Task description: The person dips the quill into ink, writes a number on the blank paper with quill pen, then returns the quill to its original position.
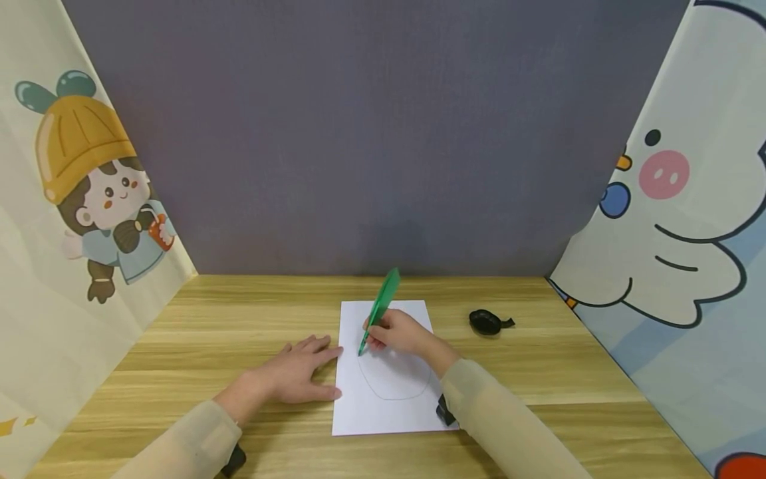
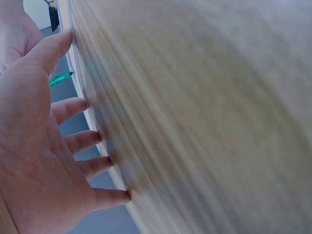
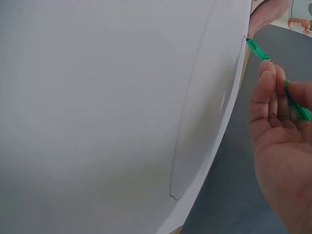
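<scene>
A sheet of white paper (image 1: 383, 419) lies on the wooden table, bearing a thin curved U-shaped line (image 1: 399, 399). My right hand (image 1: 404, 331) pinches a green pen (image 1: 385, 293) with a broad, leaf-like upper end. Its tip meets the paper near the left end of the line; in the right wrist view the pen (image 3: 258, 49) slants between thumb and fingers. To the left, my left hand (image 1: 294, 374) rests flat on the table with fingers spread, thumb and index fingertip at the paper's left edge. The left wrist view shows that hand's palm side (image 2: 44, 146).
A small black object (image 1: 486, 322) with a short tail lies on the table right of the paper; its kind is unclear. Behind the table (image 1: 269, 313) rises a dark grey panel (image 1: 383, 146). Cartoon-printed sheets hang at the left (image 1: 36, 279) and right (image 1: 706, 80).
</scene>
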`<state>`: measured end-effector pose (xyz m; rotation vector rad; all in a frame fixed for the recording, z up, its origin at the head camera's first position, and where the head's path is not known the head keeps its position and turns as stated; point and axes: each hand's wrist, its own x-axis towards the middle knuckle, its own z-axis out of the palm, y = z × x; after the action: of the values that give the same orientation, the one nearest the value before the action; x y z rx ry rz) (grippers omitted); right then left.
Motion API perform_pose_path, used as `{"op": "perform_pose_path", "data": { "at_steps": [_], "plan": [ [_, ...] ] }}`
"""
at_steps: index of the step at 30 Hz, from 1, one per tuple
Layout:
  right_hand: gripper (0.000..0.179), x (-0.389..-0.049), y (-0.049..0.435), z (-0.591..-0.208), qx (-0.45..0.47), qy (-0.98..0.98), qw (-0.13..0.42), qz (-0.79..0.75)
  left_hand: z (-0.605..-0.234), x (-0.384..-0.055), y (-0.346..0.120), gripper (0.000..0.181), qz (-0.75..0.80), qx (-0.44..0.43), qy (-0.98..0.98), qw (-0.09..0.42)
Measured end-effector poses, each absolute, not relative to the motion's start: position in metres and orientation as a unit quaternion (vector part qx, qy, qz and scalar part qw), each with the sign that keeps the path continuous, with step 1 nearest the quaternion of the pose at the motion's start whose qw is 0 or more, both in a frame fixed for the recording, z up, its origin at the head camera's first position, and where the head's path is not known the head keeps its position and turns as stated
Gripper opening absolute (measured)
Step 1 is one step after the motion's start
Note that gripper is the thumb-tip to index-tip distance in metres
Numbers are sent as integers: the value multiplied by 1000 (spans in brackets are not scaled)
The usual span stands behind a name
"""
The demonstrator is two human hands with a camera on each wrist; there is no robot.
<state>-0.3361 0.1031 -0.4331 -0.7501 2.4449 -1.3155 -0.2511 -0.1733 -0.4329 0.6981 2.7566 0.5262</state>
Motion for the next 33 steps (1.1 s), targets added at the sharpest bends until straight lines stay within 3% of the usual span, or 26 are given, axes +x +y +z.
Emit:
{"op": "perform_pose_path", "data": {
  "at_steps": [13, 33],
  "plan": [
    [24, -334, 110, -431, -253, 836, 130, -469, -434, -252, -172, 90, 175, 235, 948, 126],
    [37, -311, 181, -435, -213, 797, 121, -552, -432, -249, -174, 91, 180, 241, 946, 122]
  ]
}}
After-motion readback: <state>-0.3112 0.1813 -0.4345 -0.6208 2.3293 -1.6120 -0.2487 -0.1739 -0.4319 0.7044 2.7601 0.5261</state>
